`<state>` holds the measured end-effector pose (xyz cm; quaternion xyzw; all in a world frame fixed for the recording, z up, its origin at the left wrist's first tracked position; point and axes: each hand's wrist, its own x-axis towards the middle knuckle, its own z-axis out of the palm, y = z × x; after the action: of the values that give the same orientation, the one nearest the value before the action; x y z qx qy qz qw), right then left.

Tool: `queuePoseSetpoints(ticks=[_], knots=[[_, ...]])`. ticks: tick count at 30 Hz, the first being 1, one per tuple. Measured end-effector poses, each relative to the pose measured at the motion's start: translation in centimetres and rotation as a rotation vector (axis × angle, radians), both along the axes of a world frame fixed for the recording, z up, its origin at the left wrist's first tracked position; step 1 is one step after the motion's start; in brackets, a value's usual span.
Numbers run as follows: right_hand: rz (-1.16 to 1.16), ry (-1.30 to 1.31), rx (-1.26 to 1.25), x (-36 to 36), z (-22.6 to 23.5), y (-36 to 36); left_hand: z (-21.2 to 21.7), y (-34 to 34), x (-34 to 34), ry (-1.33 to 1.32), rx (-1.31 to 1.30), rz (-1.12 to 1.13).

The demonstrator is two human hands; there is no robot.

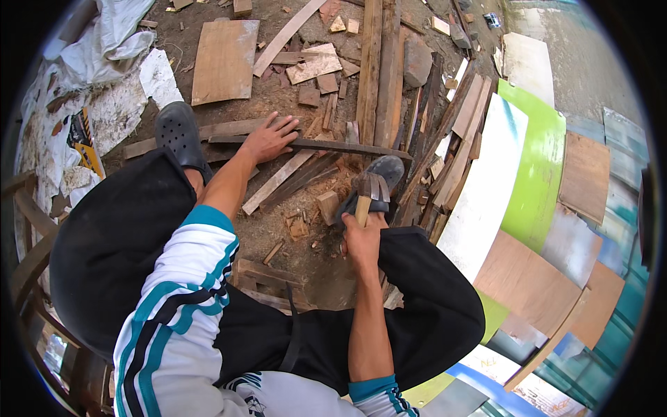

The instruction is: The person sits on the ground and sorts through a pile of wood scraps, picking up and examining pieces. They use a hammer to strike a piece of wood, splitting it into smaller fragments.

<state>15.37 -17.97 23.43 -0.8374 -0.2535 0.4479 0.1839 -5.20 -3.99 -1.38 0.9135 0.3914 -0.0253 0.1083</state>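
My left hand (273, 137) lies with its fingers stretched out and spread on a long, dark wooden strip (337, 145). This strip runs from near my left shoe (179, 132) across to the toe of my right shoe (386, 169). In my right hand (363, 242) is a claw hammer, gripped by its pale wooden handle (363, 210). The metal hammer head (374, 186) is over my right shoe, below the strip's right end. Beneath the strip lie loose wooden slats (280, 182), and a small wood block (328, 208) sits beside the right shoe.
Two long planks (379, 76) extend away from me, next to a grey stone block (417, 61). A plywood panel (225, 61) lies at far left. White and green sheets (531, 167) spread along the right. Curved wooden furniture parts (31, 271) stand at left.
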Motion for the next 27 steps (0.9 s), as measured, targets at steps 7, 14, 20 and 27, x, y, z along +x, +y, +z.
queuePoseSetpoints(ticks=[7,14,20,27], knots=[[-0.018,0.101,0.042,-0.5,-8.6,0.4,0.3,0.1,-0.5,-0.062,-0.062,0.066],[-0.01,0.084,0.036,-0.2,-17.0,0.3,0.7,0.9,-1.3,-0.169,-0.121,0.062],[0.182,-0.104,0.333,2.6,-24.0,-1.5,0.2,2.0,-0.6,-0.178,-0.135,0.038],[0.09,0.013,0.132,1.8,-22.3,1.4,0.5,3.4,-0.8,-0.108,-0.178,0.007]])
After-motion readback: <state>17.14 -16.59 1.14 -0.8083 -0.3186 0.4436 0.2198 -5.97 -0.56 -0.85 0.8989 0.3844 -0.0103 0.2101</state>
